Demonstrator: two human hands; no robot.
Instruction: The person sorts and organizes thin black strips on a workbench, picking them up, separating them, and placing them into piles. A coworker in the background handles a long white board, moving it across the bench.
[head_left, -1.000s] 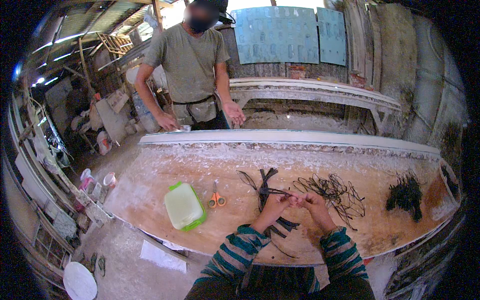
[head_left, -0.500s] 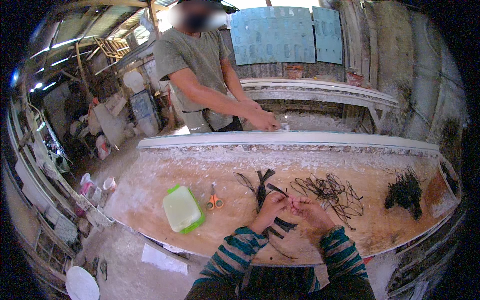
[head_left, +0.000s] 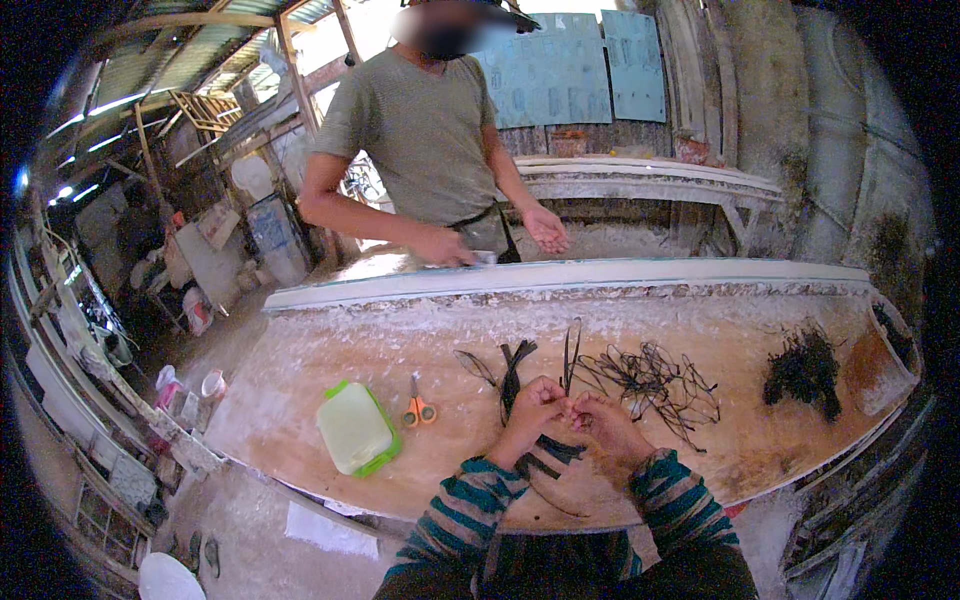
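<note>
Over the middle of the wooden table (head_left: 450, 490), my left hand (head_left: 535, 408) and my right hand (head_left: 608, 424) meet with pinched fingertips. They hold a thin black strip (head_left: 569, 358), whose ends stick up above the fingers. Part of it is hidden by the fingers. A bundle of flat black strips (head_left: 514, 362) lies beside and partly under my left hand, and more of its ends show below the wrist. Just beyond my right hand spreads a loose tangle of thin black cord (head_left: 660, 385).
Orange-handled scissors (head_left: 419, 410) and a green-rimmed plastic container (head_left: 355, 430) lie to the left. A dark stringy heap (head_left: 803, 375) and a tipped clay-coloured pot (head_left: 880, 350) are at right. Behind the long white ledge (head_left: 560, 272), a person (head_left: 410, 140) holds a small tool.
The black strip has swung from slanting left to upright in my fingers. The person opposite has straightened up and drawn their hands apart, one palm turned up.
</note>
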